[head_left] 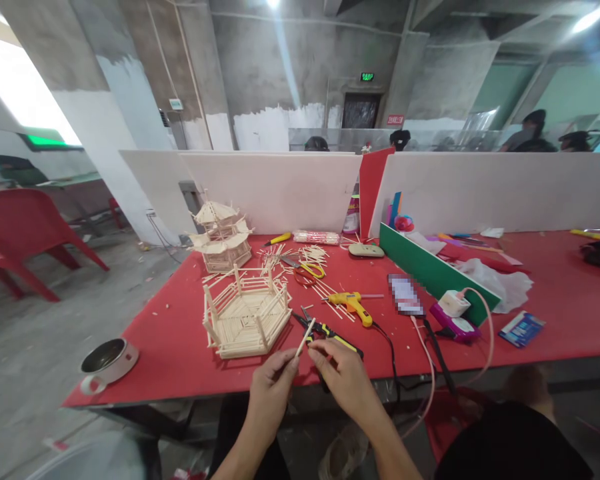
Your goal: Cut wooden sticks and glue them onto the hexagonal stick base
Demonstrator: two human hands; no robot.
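Observation:
My left hand point(273, 381) pinches a short pale wooden stick point(307, 335), which slants up above the table's front edge. Close beside the stick, my right hand point(344, 375) has its thumb and fingertips drawn together; whether anything small is between them cannot be made out. Black-and-yellow pliers point(347, 340) lie just beyond the hands, partly covered by them. To the left sits a hexagonal stick-built base point(247, 320) with corner posts and railings. Behind it stands a tiered pagoda model point(223, 237) of the same sticks. A yellow glue gun point(353, 305) lies beyond the pliers.
Scissors point(307, 270) and loose sticks point(315, 255) lie mid-table, with a yellow-handled knife point(279, 239) behind. A mug point(109, 363) stands at the left front edge. Right are a phone point(406, 295), cables, a green board point(430, 263) and a charger point(454, 303).

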